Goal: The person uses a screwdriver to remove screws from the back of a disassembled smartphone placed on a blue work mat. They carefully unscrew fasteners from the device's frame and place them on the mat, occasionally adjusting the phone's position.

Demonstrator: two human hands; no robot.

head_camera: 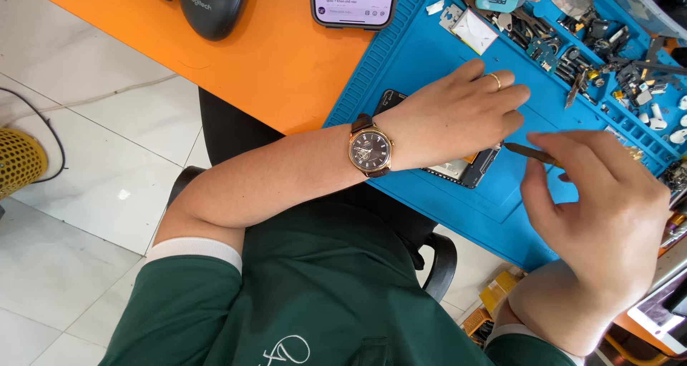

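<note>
Pinching a thin dark tool [531, 153] between thumb and fingertips, the right hand [601, 208] is closed on the shaft, with the tip aimed left toward the opened device [458, 170]. Tool: slender, rod-shaped, matte. Device: flat, dark, rectangular, inner face up, mostly covered by the left hand [458, 115], which lies palm-down on it with fingers curled (whether they grasp or only press down cannot be told). A gold ring [496, 80] sits on one finger; a wristwatch [370, 150] with round dark dial, gold-toned case and brown strap is on the wrist.

The device lies on a blue work mat [408, 58], rubbery, with a ridged edge and moulded compartments along its far side. Those compartments hold small loose parts [594, 51]: dark metal brackets, white plastic pieces, tiny components. A small white square piece [474, 30] lies near them.

The mat rests on an orange desk [272, 58], smooth and matte. On it, beyond the left forearm: a smartphone [354, 1] with lit screen and a dark grey computer mouse [211, 5], rounded.

Person wears a green shirt [315, 294] with white cuff trim and sits on a black chair [440, 266]. Floor: glossy pale tiles [86, 194]. A yellow mesh object [18, 162] stands at left edge, with a black cable [39, 115] beside it.
</note>
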